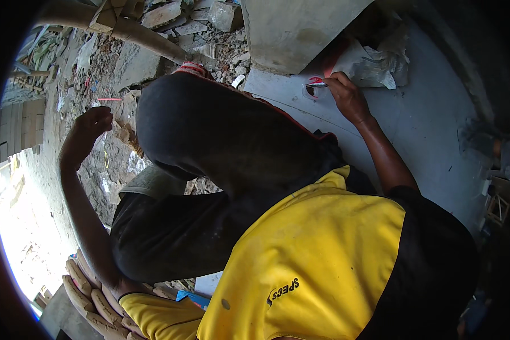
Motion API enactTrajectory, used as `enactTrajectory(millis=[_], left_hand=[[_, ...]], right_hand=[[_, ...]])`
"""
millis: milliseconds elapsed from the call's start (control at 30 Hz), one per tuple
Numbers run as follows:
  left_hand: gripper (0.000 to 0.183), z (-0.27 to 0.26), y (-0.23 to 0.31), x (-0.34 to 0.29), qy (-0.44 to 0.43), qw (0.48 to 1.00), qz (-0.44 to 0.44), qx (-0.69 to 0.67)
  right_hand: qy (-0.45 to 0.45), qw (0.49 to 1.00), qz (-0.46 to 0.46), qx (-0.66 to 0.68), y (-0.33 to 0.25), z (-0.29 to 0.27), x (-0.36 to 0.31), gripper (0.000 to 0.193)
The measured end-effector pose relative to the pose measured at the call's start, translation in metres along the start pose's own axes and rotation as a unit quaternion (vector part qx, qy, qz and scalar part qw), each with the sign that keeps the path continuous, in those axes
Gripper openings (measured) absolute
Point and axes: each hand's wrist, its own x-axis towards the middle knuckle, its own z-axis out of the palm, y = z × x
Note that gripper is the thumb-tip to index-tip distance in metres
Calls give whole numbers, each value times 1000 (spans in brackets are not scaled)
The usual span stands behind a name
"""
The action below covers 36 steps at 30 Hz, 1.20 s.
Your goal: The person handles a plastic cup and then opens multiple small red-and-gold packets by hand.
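Note:
My right hand (pixel 348 97) is closed in a pinch on a narrow piece of red, white and dark colours, like a folded sachet (pixel 317 83). The piece lies over the mouth of a small clear cup (pixel 311 92) with something dark in it, which stands on a smooth grey surface (pixel 436 124). My left hand (pixel 90 133) is raised at the left, beyond my bent knee. Its fingers are curled together, and whatever may be between them is hidden.
A crumpled whitish plastic bag (pixel 379 65) lies past the cup, beside a grey slab (pixel 300 34). Rubble (pixel 224 54) and a wooden pole (pixel 147 41) are at the far left. Several stacked brown sacks (pixel 99 303) sit near my left elbow.

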Motion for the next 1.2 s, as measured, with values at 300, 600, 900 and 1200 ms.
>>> enactTrajectory(millis=[300, 600, 900, 1200], left_hand=[[44, 0, 1, -2, 1, 1000, -4, 14], [47, 4, 14, -10, 14, 999, -29, -13], [47, 5, 20, -13, 16, 999, -32, 21], [48, 3, 14, -10, 11, 999, -43, -3]], right_hand=[[-14, 999, 30, 1, -2, 0, 0, 11], [-55, 991, 121, -13, -6, 2, -2, 20], [-39, 997, 63, 0, -1, 2, -6, 41], [-24, 989, 123, 82, -2, 6, -8, 44]])
